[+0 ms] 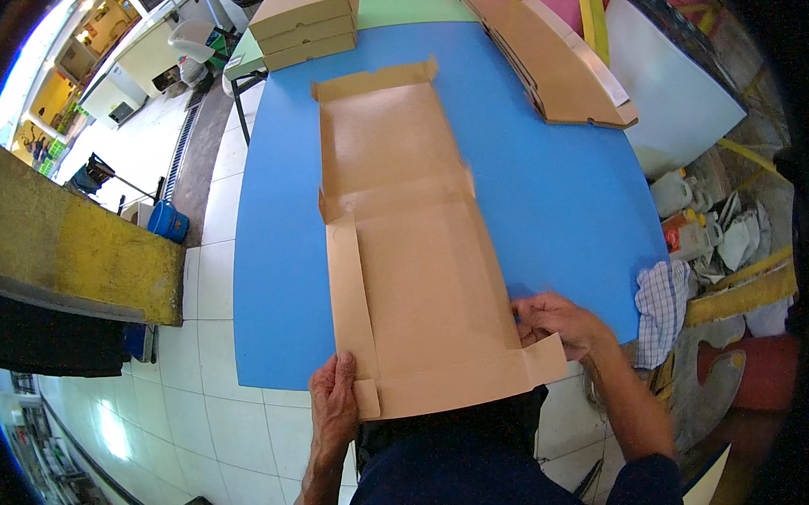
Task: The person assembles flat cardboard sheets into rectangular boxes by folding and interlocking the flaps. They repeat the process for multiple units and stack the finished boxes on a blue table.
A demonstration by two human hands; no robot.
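Blue smooth-topped table [565,209] set on white-tiled floor [182,425]. Flat brown cardboard box blank [424,279] laid on tabletop, near end overhanging front edge; long axis approx. near–far, far end sl. L. Near-L corner gripped by L hand [335,395]; R hand [563,323] curled at R edge, grip can't be told.

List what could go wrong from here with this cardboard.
1. The near end of the cardboard blank extends past the near edge of the blue table, so it could sag or slip if the left hand lets go.
2. The near right corner flap sticks out sideways beside the right hand; it might get bent off its crease.
3. The long left flap appears turned inward and could spring back if unheld.
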